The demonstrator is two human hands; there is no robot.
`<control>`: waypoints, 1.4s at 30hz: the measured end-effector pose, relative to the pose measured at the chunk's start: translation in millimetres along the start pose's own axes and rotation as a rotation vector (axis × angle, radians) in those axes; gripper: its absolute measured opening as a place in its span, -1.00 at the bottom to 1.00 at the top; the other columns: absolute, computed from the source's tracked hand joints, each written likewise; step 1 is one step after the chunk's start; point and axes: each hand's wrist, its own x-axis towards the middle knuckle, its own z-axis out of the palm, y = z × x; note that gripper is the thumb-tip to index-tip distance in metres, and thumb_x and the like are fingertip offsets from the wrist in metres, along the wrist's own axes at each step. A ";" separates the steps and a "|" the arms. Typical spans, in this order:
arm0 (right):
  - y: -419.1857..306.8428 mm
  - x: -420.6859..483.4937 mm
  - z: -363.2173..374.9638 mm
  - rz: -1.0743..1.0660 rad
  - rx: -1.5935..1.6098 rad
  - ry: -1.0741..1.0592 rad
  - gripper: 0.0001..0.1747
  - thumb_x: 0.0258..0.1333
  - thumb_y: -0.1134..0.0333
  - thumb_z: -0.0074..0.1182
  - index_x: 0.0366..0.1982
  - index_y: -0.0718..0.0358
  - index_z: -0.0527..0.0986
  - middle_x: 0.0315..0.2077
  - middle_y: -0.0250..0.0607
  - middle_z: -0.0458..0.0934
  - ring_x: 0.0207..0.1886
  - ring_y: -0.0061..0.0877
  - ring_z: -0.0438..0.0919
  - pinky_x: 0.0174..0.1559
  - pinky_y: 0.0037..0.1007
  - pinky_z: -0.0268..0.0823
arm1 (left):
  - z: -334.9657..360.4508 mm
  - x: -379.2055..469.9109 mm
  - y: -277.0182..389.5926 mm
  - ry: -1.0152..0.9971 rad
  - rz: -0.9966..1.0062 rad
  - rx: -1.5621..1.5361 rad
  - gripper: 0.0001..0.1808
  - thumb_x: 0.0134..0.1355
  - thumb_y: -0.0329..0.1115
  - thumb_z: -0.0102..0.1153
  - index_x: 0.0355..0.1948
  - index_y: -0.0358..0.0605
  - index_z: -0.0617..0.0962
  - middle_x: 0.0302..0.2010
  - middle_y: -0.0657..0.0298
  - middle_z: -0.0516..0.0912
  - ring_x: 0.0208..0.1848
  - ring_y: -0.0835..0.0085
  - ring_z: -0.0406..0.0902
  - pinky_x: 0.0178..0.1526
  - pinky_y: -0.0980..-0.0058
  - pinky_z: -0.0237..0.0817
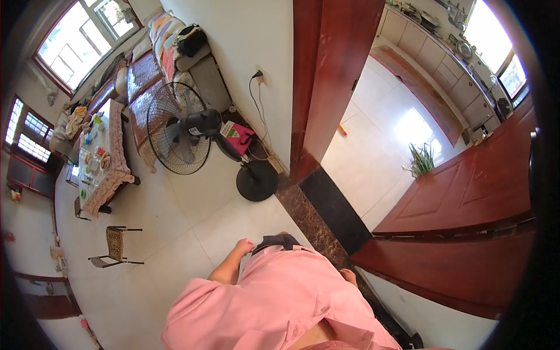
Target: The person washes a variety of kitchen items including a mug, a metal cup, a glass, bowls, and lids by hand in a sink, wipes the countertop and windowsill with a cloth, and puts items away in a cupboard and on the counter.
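Note:
My left hand (245, 246) hangs at the left side of my pink shirt, over the tiled floor, its fingers seemingly curled; no object shows in it. Beside the shirt's right edge is my right hand (348, 276), near the red-brown door (442, 258). It is small and partly hidden, so its grip cannot be made out. A dark stone threshold (334, 210) crosses the doorway just ahead. On the left of the doorway stands a black pedestal fan (179, 129), its round base (257, 180) on the tiles and a pink box (239, 138) behind it.
A kitchen with cabinets (442, 57), an orange-red object (342, 130) and green leafy stalks (421, 161) on its floor lies through the doorway. At left are a cluttered, cloth-covered table (107, 175), a chair (115, 245) and a sofa (144, 74). A plugged-in cord (258, 107) runs down the wall.

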 end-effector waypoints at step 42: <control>-189.0 -53.0 116.8 -0.794 -0.039 -0.023 -0.65 0.04 0.21 0.02 -0.72 0.10 0.23 -0.79 -0.58 0.15 -0.76 -0.82 0.11 -0.70 -0.71 -0.05 | -34.1 -78.6 322.8 0.022 0.931 0.126 -0.20 -0.14 -0.01 0.23 0.16 0.15 0.22 -0.21 0.05 0.36 -0.27 0.27 0.39 -0.15 0.40 0.25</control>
